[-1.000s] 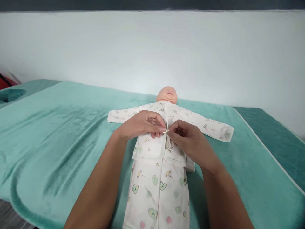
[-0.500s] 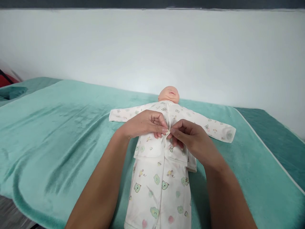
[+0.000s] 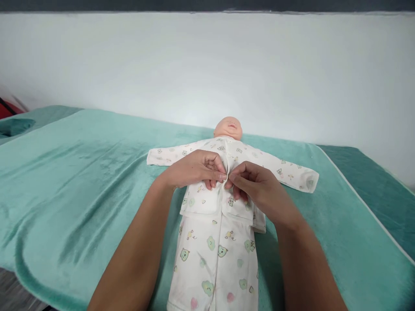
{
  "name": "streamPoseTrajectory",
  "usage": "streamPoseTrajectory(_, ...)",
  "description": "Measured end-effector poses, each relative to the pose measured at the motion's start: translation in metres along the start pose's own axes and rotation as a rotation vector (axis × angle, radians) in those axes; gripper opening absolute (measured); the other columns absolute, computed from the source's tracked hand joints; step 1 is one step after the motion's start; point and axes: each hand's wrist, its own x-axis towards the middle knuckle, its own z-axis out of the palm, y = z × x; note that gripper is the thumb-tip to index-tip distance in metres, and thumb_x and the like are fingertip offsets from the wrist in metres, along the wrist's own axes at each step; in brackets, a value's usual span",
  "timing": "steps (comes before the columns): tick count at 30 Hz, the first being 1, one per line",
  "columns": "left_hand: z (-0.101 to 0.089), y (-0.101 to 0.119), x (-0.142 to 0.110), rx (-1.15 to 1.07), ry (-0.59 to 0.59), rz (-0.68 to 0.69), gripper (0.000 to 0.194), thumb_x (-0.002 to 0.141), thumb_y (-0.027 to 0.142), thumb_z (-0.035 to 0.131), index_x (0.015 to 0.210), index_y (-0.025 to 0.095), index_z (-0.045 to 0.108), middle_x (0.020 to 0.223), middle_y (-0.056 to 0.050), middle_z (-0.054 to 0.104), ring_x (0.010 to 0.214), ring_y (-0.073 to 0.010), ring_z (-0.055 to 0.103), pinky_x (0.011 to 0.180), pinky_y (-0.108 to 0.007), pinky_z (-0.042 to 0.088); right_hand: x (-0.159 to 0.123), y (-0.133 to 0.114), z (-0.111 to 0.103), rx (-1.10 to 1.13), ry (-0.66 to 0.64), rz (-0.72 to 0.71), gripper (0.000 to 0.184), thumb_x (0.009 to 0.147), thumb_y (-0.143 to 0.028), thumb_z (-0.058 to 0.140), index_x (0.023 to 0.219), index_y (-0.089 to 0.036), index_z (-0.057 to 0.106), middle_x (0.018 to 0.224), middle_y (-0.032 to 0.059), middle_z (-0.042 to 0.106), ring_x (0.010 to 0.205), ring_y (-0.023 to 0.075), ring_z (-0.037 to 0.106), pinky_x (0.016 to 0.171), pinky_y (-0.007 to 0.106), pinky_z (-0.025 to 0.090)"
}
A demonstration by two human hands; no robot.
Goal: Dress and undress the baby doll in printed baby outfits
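Observation:
A baby doll (image 3: 228,128) lies on its back, dressed in a white printed baby shirt (image 3: 202,201) with its long sleeves spread to both sides. Matching white printed pants (image 3: 212,263) cover the legs. At the middle of the chest, my left hand (image 3: 207,168) pinches one front edge of the shirt between thumb and fingers. My right hand (image 3: 248,179) pinches the opposing edge, its fingertips almost touching those of the left. Any fastener between the fingertips is hidden.
A light green plush blanket (image 3: 81,181) lies under the doll, with folds on the left. Darker green cloth (image 3: 372,185) shows at the right. Behind stands a white wall (image 3: 207,65). Something red (image 3: 11,108) is at the far left edge.
The view has shifted very slightly. Both hands stay at the shirt front, and the fingertips have moved a little apart along the cloth edge.

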Motion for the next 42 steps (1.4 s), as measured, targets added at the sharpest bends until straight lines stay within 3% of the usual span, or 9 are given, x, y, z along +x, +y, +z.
streamPoseTrajectory(9,-0.001,-0.002,0.001,-0.024,-0.059,0.03,0.017,0.083,0.028,0.074,0.088,0.018,0.061,0.076,0.0,0.068,0.064,-0.0097,0.064,0.061,-0.023,0.053,0.001,-0.002,0.002,0.052,-0.002,-0.019,0.02,0.096,-0.038,0.057,0.085,-0.021,0.054,0.078,0.0009,0.073,0.055,0.0101,0.059,0.048,0.023,0.041)
streamPoseTrajectory(15,0.0,0.002,-0.002,0.023,-0.085,0.023,0.018,0.087,0.031,0.07,0.096,0.019,0.06,0.08,0.0,0.068,0.069,-0.0108,0.065,0.062,-0.024,0.052,0.001,-0.004,0.003,0.035,-0.008,0.015,0.021,0.097,-0.038,0.057,0.086,-0.021,0.051,0.076,-0.0006,0.073,0.05,0.008,0.057,0.045,0.021,0.039)
streamPoseTrajectory(20,0.006,0.008,-0.002,0.105,-0.04,0.003,0.022,0.084,0.033,0.071,0.096,0.021,0.058,0.079,0.0,0.067,0.072,-0.013,0.065,0.059,-0.023,0.051,0.001,0.0,0.003,0.055,-0.023,0.034,0.023,0.097,-0.041,0.058,0.087,-0.022,0.051,0.074,-0.0009,0.072,0.048,0.0086,0.058,0.042,0.02,0.037)
streamPoseTrajectory(25,0.011,0.012,-0.004,0.158,-0.004,-0.018,0.012,0.083,0.023,0.064,0.093,0.022,0.057,0.077,0.0,0.066,0.074,-0.0143,0.065,0.055,-0.022,0.048,0.003,0.001,0.004,0.08,-0.033,0.027,0.021,0.097,-0.039,0.057,0.087,-0.022,0.05,0.078,0.0005,0.073,0.05,0.0091,0.059,0.042,0.02,0.038)
streamPoseTrajectory(37,0.015,0.013,-0.004,0.157,0.042,-0.03,0.016,0.075,0.015,0.056,0.088,0.022,0.053,0.071,0.003,0.062,0.062,-0.012,0.061,0.051,-0.022,0.047,0.002,-0.002,0.006,0.093,-0.019,0.047,0.018,0.095,-0.034,0.058,0.085,-0.022,0.049,0.076,0.0005,0.074,0.047,0.0091,0.057,0.041,0.02,0.037)
streamPoseTrajectory(42,0.013,0.007,-0.001,0.035,0.064,0.024,0.019,0.071,0.008,0.054,0.085,0.022,0.051,0.063,0.005,0.057,0.053,-0.0092,0.057,0.049,-0.021,0.043,0.001,-0.005,0.006,0.077,0.031,0.036,0.018,0.093,-0.034,0.059,0.084,-0.022,0.049,0.069,-0.0003,0.072,0.045,0.009,0.055,0.041,0.021,0.037)
